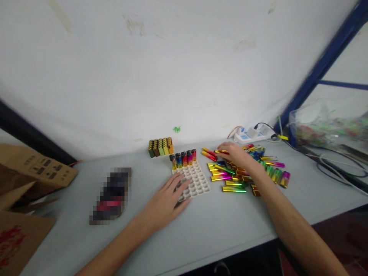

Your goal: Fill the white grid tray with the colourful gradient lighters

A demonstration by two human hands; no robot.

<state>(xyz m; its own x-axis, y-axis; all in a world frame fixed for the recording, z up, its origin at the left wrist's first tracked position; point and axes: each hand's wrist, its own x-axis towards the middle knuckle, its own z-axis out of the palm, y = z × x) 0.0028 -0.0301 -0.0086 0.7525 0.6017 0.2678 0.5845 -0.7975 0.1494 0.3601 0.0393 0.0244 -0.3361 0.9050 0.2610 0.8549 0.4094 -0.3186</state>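
Observation:
A white tray with rows of small cells (198,188) lies on the table in front of me. My left hand (169,195) rests on its left side with fingers spread, holding nothing. Several lighters (184,159) with black tops and gradient-coloured bodies stand upright in the tray's back row. To the right lies a loose pile of shiny metallic lighter sleeves (221,178) in gold, red, green and purple. My right hand (234,153) is over the back of this pile, its fingers bent down around a gold sleeve (222,151); the fingertips are partly hidden.
A block of lighters (161,147) stands against the wall. A power strip (254,134) with cables sits at the back right, near a blue frame post (304,73). A blurred-out dark item (112,195) lies at left, beside cardboard boxes (25,230). Clear plastic bags (330,122) are at right.

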